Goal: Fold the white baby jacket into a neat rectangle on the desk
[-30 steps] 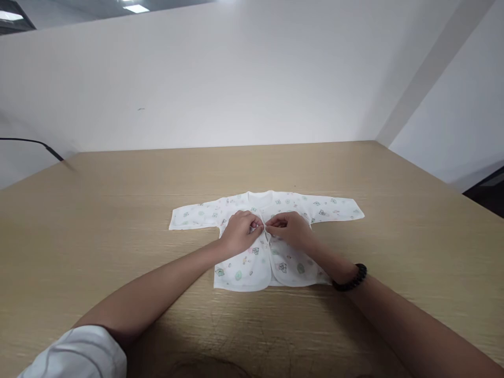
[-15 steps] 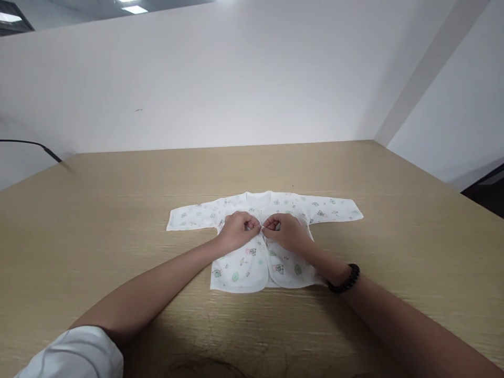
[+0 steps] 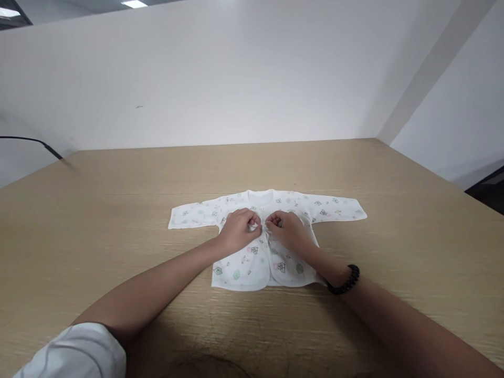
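Observation:
A small white baby shirt (image 3: 244, 270) with a print of little animals and green dots lies spread on the table, sleeves stretched out to both sides and collar away from me. My left hand (image 3: 241, 229) pinches the left front edge near the middle of the chest. Across from it, my right hand (image 3: 289, 231) is closed in a pinch at the right front edge, its fingertips on the cloth. A narrow gap separates the two hands. Below them the front edges meet and part toward the rounded hem. The fingers hide any fastener there.
The wooden table (image 3: 118, 210) runs back to a white wall (image 3: 236, 79). A black cable (image 3: 51, 150) hangs at the left edge. A dark object (image 3: 488, 189) stands beyond the right side. A black beaded bracelet (image 3: 348, 281) circles my right wrist.
My hands have drawn slightly apart; the fingertips nearly met before. The right one has shifted a little to the right. The shirt lies almost as before, with the view tilted slightly.

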`<state>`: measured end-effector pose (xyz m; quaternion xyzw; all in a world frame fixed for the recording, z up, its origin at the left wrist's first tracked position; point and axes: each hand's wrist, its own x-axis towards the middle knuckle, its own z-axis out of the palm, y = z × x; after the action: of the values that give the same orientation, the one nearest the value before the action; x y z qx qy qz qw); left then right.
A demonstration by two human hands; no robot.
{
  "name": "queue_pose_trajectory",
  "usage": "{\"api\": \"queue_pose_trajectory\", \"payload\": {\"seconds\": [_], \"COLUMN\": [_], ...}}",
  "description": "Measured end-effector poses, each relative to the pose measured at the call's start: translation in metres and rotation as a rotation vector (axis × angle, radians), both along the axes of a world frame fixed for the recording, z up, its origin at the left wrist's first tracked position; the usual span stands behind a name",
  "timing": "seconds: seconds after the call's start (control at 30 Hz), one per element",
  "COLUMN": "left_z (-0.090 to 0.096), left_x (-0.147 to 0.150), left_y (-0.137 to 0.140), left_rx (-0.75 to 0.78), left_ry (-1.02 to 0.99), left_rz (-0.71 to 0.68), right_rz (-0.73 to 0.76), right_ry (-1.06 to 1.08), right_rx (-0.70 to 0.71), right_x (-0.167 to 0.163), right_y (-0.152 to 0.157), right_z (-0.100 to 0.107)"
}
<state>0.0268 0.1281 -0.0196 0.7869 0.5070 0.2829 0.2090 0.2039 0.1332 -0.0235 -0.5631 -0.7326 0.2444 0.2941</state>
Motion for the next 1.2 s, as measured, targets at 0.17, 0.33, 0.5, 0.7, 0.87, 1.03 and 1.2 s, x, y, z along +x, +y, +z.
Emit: {"api": "queue_pose_trajectory", "payload": {"seconds": [0.17, 0.33, 0.5, 0.7, 0.87, 1.03, 1.2], "left_z": [-0.003, 0.0, 0.011, 0.015, 0.01, 0.009, 0.012], "left_x": [-0.006, -0.012, -0.008, 0.002, 0.002, 0.003, 0.003], "left_y": [-0.002, -0.005, -0.023, -0.046, -0.042, -0.037, -0.035], "left_rx": [0.202, 0.291, 0.258, 0.11, 0.029, -0.109, -0.232], "left_ry": [0.168, 0.259, 0.224, 0.254, 0.199, 0.097, 0.04], "left_rz": [-0.147, -0.216, -0.19, -0.253, -0.235, -0.184, -0.158], "right_rz": [0.058, 0.045, 0.125, 0.205, 0.258, 0.227, 0.224], "right_ry": [0.008, -0.124, -0.309, -0.141, 0.017, 0.064, 0.07], "right_rx": [0.055, 0.311, 0.376, 0.227, 0.072, 0.011, -0.012], "right_x": [0.005, 0.004, 0.002, 0.015, 0.026, 0.028, 0.027], "right_y": [-0.002, -0.029, -0.058, -0.054, -0.053, -0.054, -0.055], "right_z": [0.004, 0.005, -0.005, -0.006, 0.001, 0.004, 0.009]}}
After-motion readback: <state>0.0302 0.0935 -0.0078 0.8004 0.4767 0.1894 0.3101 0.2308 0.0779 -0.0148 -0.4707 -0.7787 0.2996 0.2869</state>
